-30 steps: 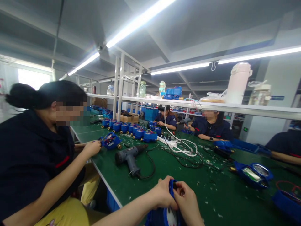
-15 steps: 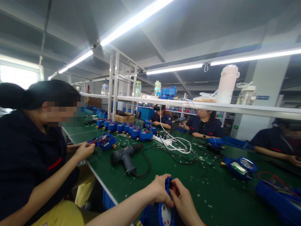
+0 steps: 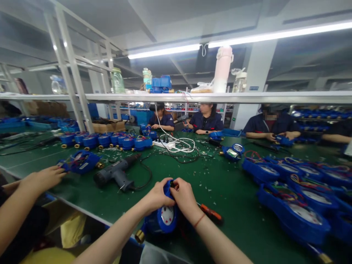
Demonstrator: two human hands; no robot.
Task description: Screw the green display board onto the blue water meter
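Observation:
A blue water meter (image 3: pixel 156 222) with a round white dial and a brass pipe end stands tilted at the table's near edge. My left hand (image 3: pixel 158 195) is closed around the raised blue housing at its top. Pressed against the opening of that housing are the fingertips of my right hand (image 3: pixel 183 198), pinched together; what they grip inside is hidden. An orange and black screwdriver (image 3: pixel 211 214) lies beside my right wrist, its shaft partly covered by it.
A grey heat gun (image 3: pixel 118 175) lies left of centre, near a co-worker's hand (image 3: pixel 44 180) at another meter (image 3: pixel 84 161). Several wired meters (image 3: pixel 297 212) crowd the right side. A power strip (image 3: pixel 165 145) with cables lies behind. Above runs a white shelf (image 3: pixel 192 97).
My view has swung right, bringing the rows of meters and the screwdriver into sight. Both hands remain on the same water meter. The co-worker's meter at left now rests on the table.

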